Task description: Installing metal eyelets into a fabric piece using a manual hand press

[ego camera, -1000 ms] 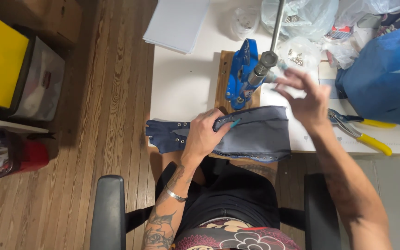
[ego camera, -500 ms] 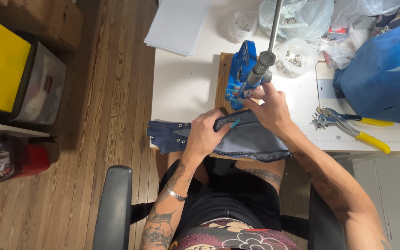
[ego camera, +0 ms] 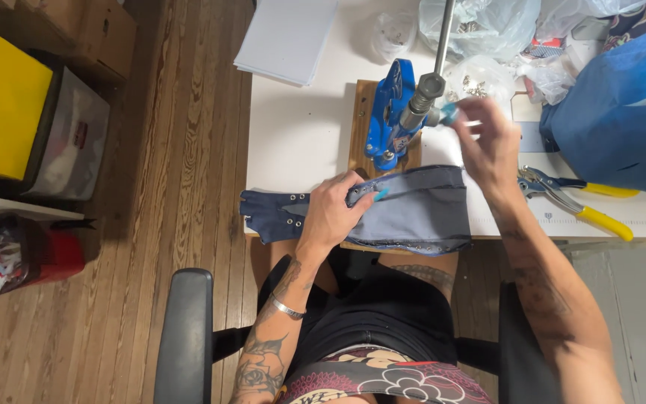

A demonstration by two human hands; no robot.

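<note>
In the middle of the frame the left hand [ego camera: 332, 213] presses flat, fingers spread, on the soft, floppy denim piece [ego camera: 413, 209], while the blurry right hand [ego camera: 487, 142] pinches something tiny by the blue press [ego camera: 390, 112].

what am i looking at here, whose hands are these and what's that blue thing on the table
The picture comes from a camera worn on a seated person's head, looking down at their own two hands. The left hand presses flat on a dark blue-grey fabric piece with rows of metal eyelets at the edge of a white table. The right hand is raised beside the lever of a blue metal hand press on a wooden board; it is blurred, so its grip is unclear. Yellow-handled pliers lie to the right, clear plastic bags behind.
</note>
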